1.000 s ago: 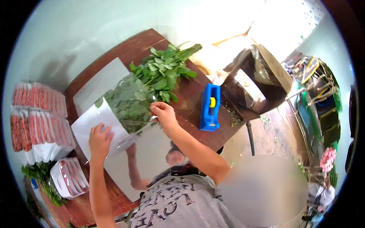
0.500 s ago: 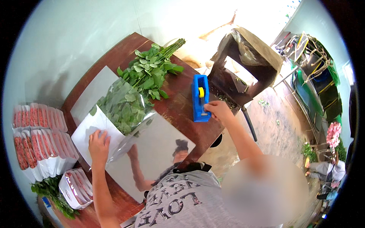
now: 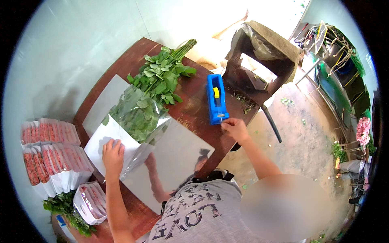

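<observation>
A leafy green bunch in clear and white wrapping (image 3: 137,115) lies on a shiny flat sheet (image 3: 178,156). My left hand (image 3: 113,156) rests palm down on the white part of the wrapper, fingers laid over it and slightly bent. To the right stands a blue tape dispenser (image 3: 217,106) with a yellow-cored roll (image 3: 216,92). My right hand (image 3: 236,128) is just off its near end, thumb and finger pinched on what looks like a short strip of clear tape at the cutter.
Bare leafy stems (image 3: 164,75) lie at the far side of the brown table (image 3: 105,91). Stacked packs of pink flowers (image 3: 56,162) stand at the left, with a white-wrapped bunch (image 3: 90,203) nearer. A dark open box (image 3: 263,52) sits beyond the dispenser, by a black handle (image 3: 272,123).
My right hand has drawn from the dispenser's side to just past its near end, still pinched. My left hand stays on the wrapper. The whole view has shifted slightly.
</observation>
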